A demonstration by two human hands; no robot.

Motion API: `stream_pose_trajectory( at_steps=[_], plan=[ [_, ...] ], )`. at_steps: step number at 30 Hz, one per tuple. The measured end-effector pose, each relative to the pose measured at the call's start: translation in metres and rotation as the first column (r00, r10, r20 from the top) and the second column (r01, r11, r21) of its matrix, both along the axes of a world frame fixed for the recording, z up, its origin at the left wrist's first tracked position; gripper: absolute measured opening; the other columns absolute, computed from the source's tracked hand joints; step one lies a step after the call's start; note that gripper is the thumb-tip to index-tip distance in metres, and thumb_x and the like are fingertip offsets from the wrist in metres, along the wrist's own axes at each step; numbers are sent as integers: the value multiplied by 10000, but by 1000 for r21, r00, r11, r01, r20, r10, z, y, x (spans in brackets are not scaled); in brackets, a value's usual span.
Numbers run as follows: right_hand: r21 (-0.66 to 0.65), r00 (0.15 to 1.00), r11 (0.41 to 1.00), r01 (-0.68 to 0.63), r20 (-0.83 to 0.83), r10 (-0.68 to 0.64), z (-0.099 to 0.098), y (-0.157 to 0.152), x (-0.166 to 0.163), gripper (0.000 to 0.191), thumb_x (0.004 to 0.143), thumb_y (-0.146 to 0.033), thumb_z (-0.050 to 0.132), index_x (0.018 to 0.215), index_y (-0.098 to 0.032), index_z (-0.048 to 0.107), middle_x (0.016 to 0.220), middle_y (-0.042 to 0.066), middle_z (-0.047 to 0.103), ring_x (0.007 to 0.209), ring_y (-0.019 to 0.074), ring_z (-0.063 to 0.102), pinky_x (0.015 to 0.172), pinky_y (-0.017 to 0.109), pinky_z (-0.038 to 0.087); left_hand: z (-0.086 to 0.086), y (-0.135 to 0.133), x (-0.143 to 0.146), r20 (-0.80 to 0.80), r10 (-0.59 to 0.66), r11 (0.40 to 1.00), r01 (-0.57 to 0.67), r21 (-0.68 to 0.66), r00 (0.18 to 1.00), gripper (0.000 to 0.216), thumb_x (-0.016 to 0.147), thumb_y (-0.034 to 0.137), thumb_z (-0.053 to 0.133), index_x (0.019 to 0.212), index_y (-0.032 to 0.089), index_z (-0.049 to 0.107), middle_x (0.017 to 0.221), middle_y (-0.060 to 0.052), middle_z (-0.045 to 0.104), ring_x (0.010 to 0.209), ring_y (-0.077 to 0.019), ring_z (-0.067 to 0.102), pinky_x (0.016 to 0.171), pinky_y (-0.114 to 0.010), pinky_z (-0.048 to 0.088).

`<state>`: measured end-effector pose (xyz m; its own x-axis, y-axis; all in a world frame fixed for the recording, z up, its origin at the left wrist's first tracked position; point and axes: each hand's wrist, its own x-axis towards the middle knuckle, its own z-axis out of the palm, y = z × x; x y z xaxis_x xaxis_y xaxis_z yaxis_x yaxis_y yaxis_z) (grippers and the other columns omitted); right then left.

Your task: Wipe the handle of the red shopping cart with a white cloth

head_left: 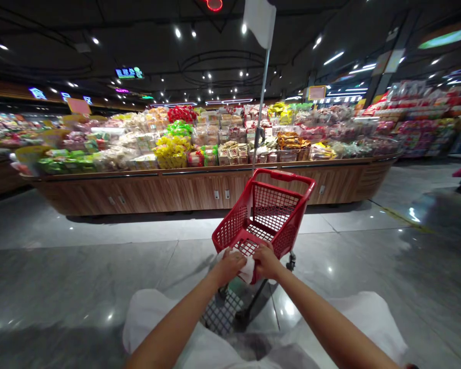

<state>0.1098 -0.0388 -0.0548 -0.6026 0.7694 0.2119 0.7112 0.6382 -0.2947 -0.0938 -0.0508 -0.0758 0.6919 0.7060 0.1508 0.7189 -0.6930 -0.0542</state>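
Note:
A small red plastic shopping cart (296, 225) with lattice walls stands right in front of me. My left hand (231, 264) presses a crumpled white cloth (247, 271) against the cart's near rim, its fingers closed over the cloth. Just to the right, my right hand (267, 260) is wrapped round the same near end of the rim, close to the cloth's edge. Nothing lies in the part of the basket that I can see. Beneath it, a grey lower rack (222, 311) shows between my forearms.
A long wood-panelled display counter (184, 188) piled with packaged snacks runs behind the cart. A thin pole (263, 87) with a white flag (259, 23) rises by the cart's far side. Shiny grey floor tiles (100, 261) surround it. More stacked goods (418, 123) stand at right.

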Motion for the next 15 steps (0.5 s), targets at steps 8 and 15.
stream_pose_trajectory(
  at_steps=[8,15],
  plan=[
    [-23,998,998,58,-2,-58,12,-2,44,241,797,-238,499,611,-197,645,697,0,661,850,183,554,1050,456,138,9,45,-52,77,134,989,-138,45,988,300,851,146,558,1134,240,590,1143,-31,640,1143,-190,532,1121,-479,201],
    [80,974,970,229,-15,-228,-7,-28,6,276,920,-211,415,843,-211,680,925,71,686,1021,232,533,1086,517,64,1,22,-20,38,165,985,-167,47,986,276,891,189,502,1164,200,545,1128,-53,626,1137,-200,511,1131,-461,234]
  ],
)
